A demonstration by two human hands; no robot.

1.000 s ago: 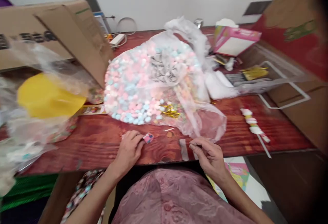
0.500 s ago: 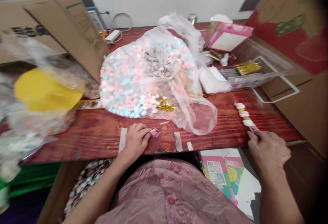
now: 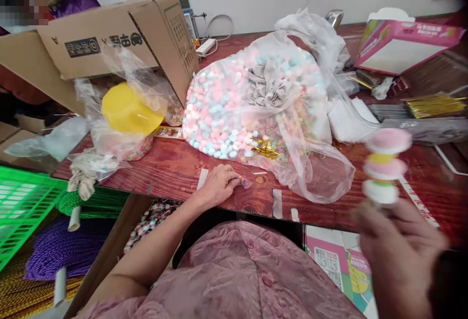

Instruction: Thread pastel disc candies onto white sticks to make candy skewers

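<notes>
My right hand (image 3: 400,248) is raised close to the camera at the lower right, closed around the stick of a marshmallow skewer (image 3: 383,165) with pink, yellow and white pieces standing upright. On the red wooden table (image 3: 164,173) my left hand (image 3: 217,187) rests near the front edge, fingers curled, pinching a small pink wrapped candy (image 3: 244,181). Just beyond both hands lies a large clear bag (image 3: 248,104) full of pink, blue and white marshmallows, its mouth spread open toward me.
An open cardboard box (image 3: 109,41) stands at the back left, with a yellow lid (image 3: 126,109) in plastic wrap before it. A pink carton (image 3: 402,46) and gold twist ties (image 3: 435,105) lie at the right. A green crate (image 3: 22,202) sits low left. Tape strips mark the table's edge.
My right hand went from the table's front edge to the skewer at the right, gripped it and lifted it up toward the camera. The view swung left. My left hand stayed on the candy.
</notes>
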